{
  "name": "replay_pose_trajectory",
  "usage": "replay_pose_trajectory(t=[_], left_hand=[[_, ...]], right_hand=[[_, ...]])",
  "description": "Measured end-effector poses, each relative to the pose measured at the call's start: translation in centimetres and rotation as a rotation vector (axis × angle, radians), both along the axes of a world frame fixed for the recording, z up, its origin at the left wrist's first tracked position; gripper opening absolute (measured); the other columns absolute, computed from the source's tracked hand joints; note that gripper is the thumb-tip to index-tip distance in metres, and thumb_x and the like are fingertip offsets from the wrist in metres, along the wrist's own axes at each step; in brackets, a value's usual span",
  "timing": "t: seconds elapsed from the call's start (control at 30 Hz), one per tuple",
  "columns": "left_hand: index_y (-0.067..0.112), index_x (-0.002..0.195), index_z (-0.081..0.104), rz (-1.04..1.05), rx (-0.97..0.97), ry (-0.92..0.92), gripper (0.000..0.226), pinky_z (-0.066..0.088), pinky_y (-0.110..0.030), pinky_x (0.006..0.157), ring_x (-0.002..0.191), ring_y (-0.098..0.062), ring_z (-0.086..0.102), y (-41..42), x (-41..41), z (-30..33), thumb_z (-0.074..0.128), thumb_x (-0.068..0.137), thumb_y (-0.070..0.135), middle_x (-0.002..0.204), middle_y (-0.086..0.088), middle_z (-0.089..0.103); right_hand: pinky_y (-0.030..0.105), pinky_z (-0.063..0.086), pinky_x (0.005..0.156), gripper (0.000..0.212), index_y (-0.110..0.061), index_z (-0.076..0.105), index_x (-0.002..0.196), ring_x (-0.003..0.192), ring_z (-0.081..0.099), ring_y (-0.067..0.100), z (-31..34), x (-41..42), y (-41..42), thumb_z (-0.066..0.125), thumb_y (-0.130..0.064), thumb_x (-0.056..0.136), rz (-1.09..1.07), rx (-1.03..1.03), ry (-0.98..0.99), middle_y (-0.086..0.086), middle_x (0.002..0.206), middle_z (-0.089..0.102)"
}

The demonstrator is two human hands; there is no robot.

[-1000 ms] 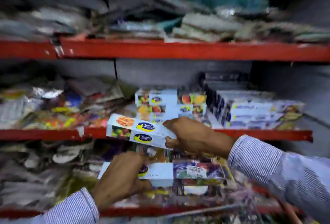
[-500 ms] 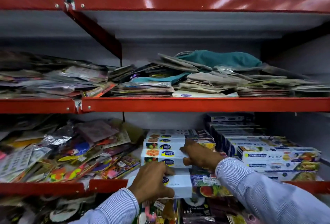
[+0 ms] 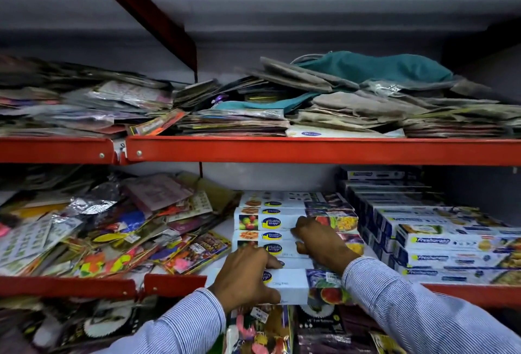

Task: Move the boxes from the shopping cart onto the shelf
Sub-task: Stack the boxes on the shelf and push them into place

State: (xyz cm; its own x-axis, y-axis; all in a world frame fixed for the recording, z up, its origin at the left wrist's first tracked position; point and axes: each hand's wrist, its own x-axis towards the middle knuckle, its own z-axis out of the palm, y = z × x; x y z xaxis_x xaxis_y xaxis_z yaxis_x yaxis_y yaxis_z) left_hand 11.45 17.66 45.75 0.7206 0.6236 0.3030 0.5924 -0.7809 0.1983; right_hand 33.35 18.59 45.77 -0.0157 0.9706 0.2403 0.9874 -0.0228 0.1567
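A white cling-film box [image 3: 298,286] with fruit pictures lies at the front edge of the red shelf [image 3: 479,294], partly overhanging it. My left hand [image 3: 245,277] grips its left end. Behind it stands a stack of the same white boxes [image 3: 282,222], in two rows. My right hand [image 3: 321,241] rests on the front of that stack, fingers curled against a box in the near row. The shopping cart is out of view.
Blue-and-white boxes [image 3: 439,243] are stacked tight on the right of the same shelf. Loose colourful packets [image 3: 118,235] fill its left side. The shelf above holds flat packets and a teal cloth bag [image 3: 375,67]. More packets lie below.
The view has risen toward the shelf. Both hands carried their boxes up and inward; the right-hand box now sits on the stack, and the left-hand box rests on the shelf's front edge.
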Motion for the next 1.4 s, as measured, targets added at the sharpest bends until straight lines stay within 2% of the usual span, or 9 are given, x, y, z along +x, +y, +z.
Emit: replay_pose_trajectory(t=[0.1, 0.2, 0.33, 0.5, 0.6, 0.7, 0.87, 1.2, 1.4], left_hand=[[0.033, 0.120, 0.069, 0.001, 0.008, -0.011, 0.059, 0.043, -0.025, 0.073, 0.100, -0.015, 0.064, 0.7, 0.6, 0.1, 0.080, 0.064, 0.046, 0.115, 0.009, 0.073], [0.031, 0.121, 0.069, 0.009, 0.000, -0.026, 0.060, 0.048, -0.028, 0.081, 0.106, -0.018, 0.062, 1.5, 1.4, 0.3, 0.081, 0.065, 0.046, 0.119, 0.009, 0.072], [0.029, 0.122, 0.069, 0.001, -0.002, -0.056, 0.058, 0.050, -0.029, 0.082, 0.109, -0.018, 0.064, 2.6, 3.1, 0.8, 0.082, 0.067, 0.040, 0.123, 0.010, 0.071], [0.019, 0.126, 0.067, -0.009, -0.022, -0.101, 0.062, 0.054, -0.034, 0.092, 0.114, -0.022, 0.061, 4.3, 5.9, -0.7, 0.086, 0.068, 0.032, 0.127, -0.002, 0.067], [0.022, 0.130, 0.063, 0.024, 0.035, -0.106, 0.064, 0.051, -0.035, 0.090, 0.116, -0.024, 0.054, 5.0, 6.6, -2.0, 0.081, 0.070, 0.037, 0.122, -0.004, 0.064], [0.024, 0.129, 0.063, 0.073, 0.172, -0.040, 0.061, 0.043, -0.040, 0.095, 0.114, -0.024, 0.046, 5.2, 6.6, -2.7, 0.073, 0.071, 0.043, 0.118, 0.002, 0.064], [0.023, 0.124, 0.068, 0.070, 0.152, -0.071, 0.056, 0.048, -0.041, 0.094, 0.110, -0.022, 0.054, 5.5, 6.4, -3.4, 0.069, 0.072, 0.043, 0.123, 0.003, 0.066], [0.019, 0.125, 0.066, 0.079, 0.135, -0.057, 0.053, 0.051, -0.041, 0.094, 0.115, -0.024, 0.055, 4.9, 6.1, -3.3, 0.073, 0.074, 0.033, 0.128, -0.001, 0.064], [0.019, 0.127, 0.063, 0.119, 0.167, -0.021, 0.047, 0.046, -0.042, 0.098, 0.120, -0.025, 0.050, 3.8, 6.0, -3.2, 0.065, 0.081, 0.027, 0.134, -0.003, 0.060]], right_hand=[[0.037, 0.051, 0.081, 0.021, -0.011, 0.070, 0.103, 0.102, 0.065, 0.031, 0.7, 0.5, -0.2, 0.063, -0.020, 0.085, 0.002, 0.054, 0.045, 0.011, 0.116, 0.067], [0.033, 0.053, 0.082, 0.026, -0.019, 0.073, 0.110, 0.099, 0.068, 0.027, 1.6, 1.1, -1.0, 0.064, -0.020, 0.086, -0.004, 0.089, 0.241, 0.007, 0.111, 0.074], [0.032, 0.057, 0.083, 0.031, -0.014, 0.074, 0.109, 0.093, 0.072, 0.023, 3.1, 1.8, -2.4, 0.054, -0.010, 0.085, 0.020, 0.141, 0.419, 0.007, 0.106, 0.077], [0.038, 0.053, 0.085, 0.032, -0.010, 0.072, 0.104, 0.098, 0.068, 0.030, 2.5, 2.8, -5.0, 0.053, -0.034, 0.095, 0.086, -0.010, 0.334, 0.010, 0.110, 0.074], [0.042, 0.052, 0.088, 0.046, -0.017, 0.061, 0.121, 0.109, 0.062, 0.034, 0.7, 3.5, -6.4, 0.048, -0.050, 0.092, 0.062, -0.061, 0.315, 0.014, 0.122, 0.067], [0.040, 0.050, 0.089, 0.039, -0.019, 0.052, 0.129, 0.116, 0.058, 0.032, -0.8, 3.9, -6.9, 0.049, -0.035, 0.094, 0.031, 0.001, 0.301, 0.010, 0.131, 0.061], [0.042, 0.054, 0.078, 0.018, -0.020, 0.058, 0.108, 0.099, 0.064, 0.029, -1.5, 4.0, -6.6, 0.053, -0.025, 0.091, 0.045, 0.058, 0.343, 0.007, 0.112, 0.068], [0.032, 0.042, 0.071, 0.024, -0.024, 0.061, 0.114, 0.098, 0.065, 0.026, -1.1, 3.4, -6.9, 0.054, -0.030, 0.093, -0.003, 0.067, 0.384, 0.004, 0.112, 0.070], [0.035, 0.047, 0.076, 0.027, -0.018, 0.060, 0.118, 0.102, 0.064, 0.028, -0.8, 3.0, -7.1, 0.051, -0.028, 0.094, -0.046, 0.055, 0.325, 0.009, 0.118, 0.068]])
